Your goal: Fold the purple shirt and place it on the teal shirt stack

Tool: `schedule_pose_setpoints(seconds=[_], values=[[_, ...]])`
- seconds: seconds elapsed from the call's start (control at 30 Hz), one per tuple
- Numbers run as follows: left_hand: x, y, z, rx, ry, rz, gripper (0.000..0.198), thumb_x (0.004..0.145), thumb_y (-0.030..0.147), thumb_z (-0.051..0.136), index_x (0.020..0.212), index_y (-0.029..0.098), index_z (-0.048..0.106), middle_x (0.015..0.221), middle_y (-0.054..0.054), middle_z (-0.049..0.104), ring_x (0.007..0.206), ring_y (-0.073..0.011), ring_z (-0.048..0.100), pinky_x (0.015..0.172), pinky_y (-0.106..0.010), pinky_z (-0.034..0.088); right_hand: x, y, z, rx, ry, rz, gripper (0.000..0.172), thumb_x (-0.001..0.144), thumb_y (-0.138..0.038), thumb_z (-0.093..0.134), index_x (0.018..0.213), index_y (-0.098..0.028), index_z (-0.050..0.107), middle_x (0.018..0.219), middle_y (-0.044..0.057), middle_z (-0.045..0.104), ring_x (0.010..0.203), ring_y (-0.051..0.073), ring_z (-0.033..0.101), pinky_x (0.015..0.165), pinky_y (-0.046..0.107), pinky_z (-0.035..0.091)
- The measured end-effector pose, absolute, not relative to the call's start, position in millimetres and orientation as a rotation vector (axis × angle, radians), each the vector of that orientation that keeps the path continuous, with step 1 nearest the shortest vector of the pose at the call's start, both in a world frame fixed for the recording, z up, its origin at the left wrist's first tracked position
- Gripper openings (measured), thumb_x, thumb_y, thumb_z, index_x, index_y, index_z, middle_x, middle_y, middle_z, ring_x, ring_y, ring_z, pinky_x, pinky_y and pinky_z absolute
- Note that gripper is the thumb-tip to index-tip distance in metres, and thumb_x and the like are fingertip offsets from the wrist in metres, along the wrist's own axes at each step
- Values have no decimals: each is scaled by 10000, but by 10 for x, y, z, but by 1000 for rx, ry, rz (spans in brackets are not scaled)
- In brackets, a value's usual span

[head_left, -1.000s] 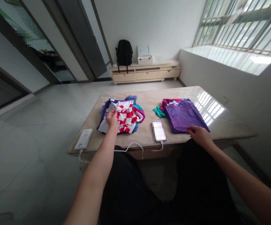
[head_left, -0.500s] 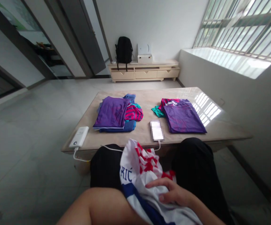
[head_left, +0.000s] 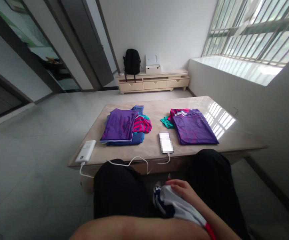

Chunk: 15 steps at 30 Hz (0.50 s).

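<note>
A white jersey (head_left: 178, 203) with dark blue and red parts hangs bunched between my knees, low in the head view. My right hand (head_left: 180, 189) has its fingers curled over the upper end of the cloth and grips it. My left forearm crosses the bottom of the view, in front of the jersey's lower part. My left hand is hidden behind the cloth or below the frame. On the table ahead lie a folded purple garment (head_left: 119, 125) on a pile at the left and another purple garment (head_left: 194, 128) at the right.
A phone (head_left: 166, 142) with a white cable lies at the table's (head_left: 149, 103) near edge. A white power bank (head_left: 86, 151) stands at the left corner, cable plugged in. A loose white cable (head_left: 137, 157) crosses the front edge. Beyond, a backpack (head_left: 132, 61) sits on a low cabinet (head_left: 155, 84).
The jersey has dropped from in front of the table edge to between my knees and is more bunched. My left forearm has swung right across the view. My right fingers have closed on the cloth.
</note>
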State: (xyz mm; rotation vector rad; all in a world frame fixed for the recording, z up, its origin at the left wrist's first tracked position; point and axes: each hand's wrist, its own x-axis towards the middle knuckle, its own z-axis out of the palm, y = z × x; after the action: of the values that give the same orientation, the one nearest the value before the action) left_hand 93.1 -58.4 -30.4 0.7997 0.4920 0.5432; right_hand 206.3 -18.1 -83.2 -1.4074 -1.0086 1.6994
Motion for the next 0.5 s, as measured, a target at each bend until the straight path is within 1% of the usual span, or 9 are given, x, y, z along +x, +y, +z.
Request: schedule_pose_setpoints(seconds=[0.03, 0.1, 0.13, 0.17, 0.27, 0.33, 0.4, 0.47, 0.5], values=[[840, -560, -294, 931, 464, 462, 331, 682, 525, 889, 729, 235, 738, 625, -13, 583, 538, -171, 505, 575, -331, 407, 2080, -201, -888, -1437, -1036, 1681, 541, 651, -641, 790, 884, -152, 795, 800, 63, 739, 710, 217, 624, 741, 365, 488], [693, -508, -240, 1044, 433, 344, 421, 774, 597, 804, 726, 192, 698, 593, 8, 527, 512, -118, 410, 549, -284, 327, 2080, -291, -960, -1434, -1071, 1674, 463, 632, -613, 807, 733, -164, 758, 688, 39, 688, 675, 210, 592, 710, 356, 472], [635, -486, -201, 977, 440, 364, 459, 811, 619, 761, 727, 177, 673, 589, 14, 500, 506, -104, 384, 535, -269, 297, 2061, -354, -982, -1422, -1086, 1677, 431, 635, -597, 810, 682, -175, 734, 662, 31, 671, 677, 211, 588, 701, 350, 468], [586, -471, -159, 826, 453, 440, 473, 814, 615, 759, 717, 166, 646, 590, 15, 482, 503, -96, 378, 524, -258, 284, 2030, -418, -998, -1409, -1101, 1686, 413, 642, -587, 810, 649, -185, 713, 645, 25, 658, 678, 211, 585, 687, 343, 463], [468, -460, -38, 272, 437, 753, 442, 748, 495, 855, 658, 165, 575, 577, 36, 442, 495, -77, 389, 514, -222, 319, 1941, -528, -1011, -1377, -1146, 1723, 452, 680, -627, 787, 632, -191, 679, 599, 6, 611, 630, 183, 539, 618, 308, 427], [385, -455, 21, 31, 405, 876, 406, 739, 380, 887, 648, 170, 552, 565, 63, 406, 478, -62, 390, 510, -193, 347, 1961, -481, -960, -1395, -1161, 1740, 545, 708, -709, 743, 640, -172, 674, 566, -9, 562, 577, 145, 476, 571, 280, 375], [273, -416, 65, -96, 396, 960, 367, 746, 272, 888, 659, 172, 545, 567, 80, 388, 467, -52, 404, 520, -180, 376, 2088, -359, -825, -1428, -1153, 1693, 632, 715, -780, 702, 663, -150, 698, 573, -10, 546, 569, 126, 455, 561, 264, 348], [126, -335, 102, -125, 440, 1050, 314, 760, 206, 866, 692, 178, 561, 601, 78, 439, 505, -61, 471, 572, -197, 436, 2305, -230, -601, -1446, -1121, 1601, 640, 697, -777, 731, 717, -137, 738, 617, 0, 569, 600, 126, 483, 568, 251, 357], [45, -284, 121, -124, 479, 1091, 280, 767, 189, 854, 718, 182, 579, 634, 71, 485, 545, -72, 518, 614, -212, 472, 2430, -184, -466, -1445, -1082, 1581, 605, 698, -741, 764, 768, -140, 756, 635, 0, 577, 601, 122, 489, 556, 240, 358]])
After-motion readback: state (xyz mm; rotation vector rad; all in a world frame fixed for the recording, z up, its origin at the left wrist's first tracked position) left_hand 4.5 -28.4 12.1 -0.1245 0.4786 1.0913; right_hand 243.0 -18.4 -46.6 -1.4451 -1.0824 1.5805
